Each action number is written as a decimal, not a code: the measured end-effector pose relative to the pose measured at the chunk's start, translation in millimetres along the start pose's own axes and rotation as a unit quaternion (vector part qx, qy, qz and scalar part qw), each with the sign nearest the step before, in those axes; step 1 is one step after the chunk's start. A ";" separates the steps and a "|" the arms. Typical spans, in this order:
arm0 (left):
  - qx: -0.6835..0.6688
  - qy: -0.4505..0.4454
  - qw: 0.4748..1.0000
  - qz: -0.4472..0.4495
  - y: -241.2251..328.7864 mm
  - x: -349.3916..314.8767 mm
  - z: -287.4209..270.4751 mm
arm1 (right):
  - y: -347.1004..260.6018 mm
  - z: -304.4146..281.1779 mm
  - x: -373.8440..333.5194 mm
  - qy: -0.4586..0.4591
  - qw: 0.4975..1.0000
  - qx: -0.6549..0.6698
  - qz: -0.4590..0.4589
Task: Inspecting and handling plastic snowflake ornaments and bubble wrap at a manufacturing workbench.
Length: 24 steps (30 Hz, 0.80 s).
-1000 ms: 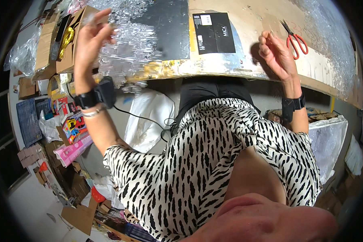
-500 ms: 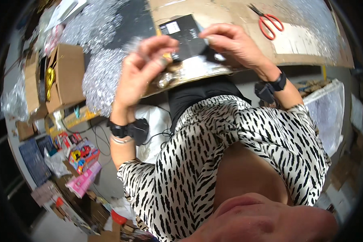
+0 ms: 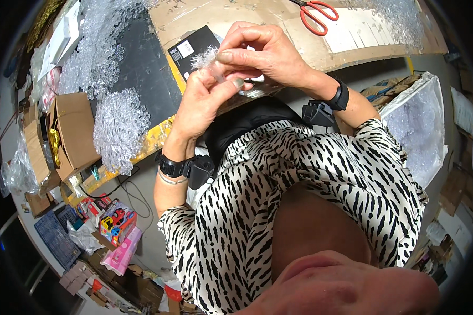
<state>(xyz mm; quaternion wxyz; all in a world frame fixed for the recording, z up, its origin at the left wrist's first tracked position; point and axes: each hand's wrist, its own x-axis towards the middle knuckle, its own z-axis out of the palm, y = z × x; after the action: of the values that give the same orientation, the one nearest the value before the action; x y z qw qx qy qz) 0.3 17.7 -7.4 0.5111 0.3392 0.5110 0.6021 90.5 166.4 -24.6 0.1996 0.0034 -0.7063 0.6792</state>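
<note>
A small, frilly bundle of clear plastic strands point(image 3: 204, 57) is held above the near edge of the long brown counter point(image 3: 362, 62), in front of a flat black printed box point(image 3: 190, 48). Both hands grip it: the left hand point(image 3: 201, 101) closes thumb and fingers about its lower part, while the right hand point(image 3: 272, 56) pinches its side between thumb and fingertips, probably because such fine strands need steadying. The large heap of clear plastic pieces point(image 3: 121, 128) lies left, seemingly for easy reach. Elbows are bent; the left forearm rises upright, the right slants inward, fingers pointing left.
</note>
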 end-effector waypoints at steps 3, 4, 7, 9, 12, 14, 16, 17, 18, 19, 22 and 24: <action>0.015 0.014 1.000 -0.005 -1.1 2.9 -1.1 | 2.8 -4.5 -2.6 0.019 1.000 -0.005 0.003; 0.015 0.014 1.000 -0.006 -1.3 3.6 -0.8 | 3.6 -5.5 -2.7 0.025 1.000 0.005 0.017; -0.042 0.008 0.999 0.015 -2.4 4.8 0.7 | 12.3 -8.1 -1.9 0.034 0.999 -0.005 -0.020; -0.053 0.003 0.998 0.020 -1.5 2.8 1.5 | 11.3 -6.6 -3.1 0.035 0.999 0.012 -0.021; -0.078 0.018 0.997 0.021 -4.5 4.1 0.1 | 9.8 -6.2 -3.1 0.039 0.999 0.035 -0.014; -0.072 0.024 0.997 0.021 -5.9 4.0 -1.6 | 8.9 -6.0 -2.7 0.040 0.998 0.040 -0.010; -0.066 0.030 0.997 0.022 -8.0 3.4 -2.7 | 9.3 -5.4 -2.0 0.031 0.998 0.053 -0.021; -0.070 0.038 0.996 0.031 -9.3 3.1 -3.0 | 9.1 -5.5 -2.3 0.030 0.998 0.053 -0.020; -0.073 0.046 0.995 0.040 -10.0 2.8 -3.0 | 8.5 -6.0 -3.1 0.029 0.999 0.039 -0.002; -0.073 0.047 0.995 0.040 -10.0 2.6 -2.6 | 8.1 -6.5 -3.7 0.029 0.999 0.026 0.017; -0.071 0.070 0.994 0.047 -10.9 1.1 0.4 | 10.7 -7.4 -6.7 0.045 0.998 0.032 0.038; -0.037 0.088 0.993 0.064 -13.3 -0.5 1.5 | 9.9 -5.8 -7.2 0.029 0.998 0.047 0.028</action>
<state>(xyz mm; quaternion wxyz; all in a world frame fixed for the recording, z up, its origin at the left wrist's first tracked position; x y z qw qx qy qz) 5.4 17.0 -19.8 0.4366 0.2974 0.5087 0.6798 96.0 170.9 -36.2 0.2004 -0.0272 -0.6673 0.7168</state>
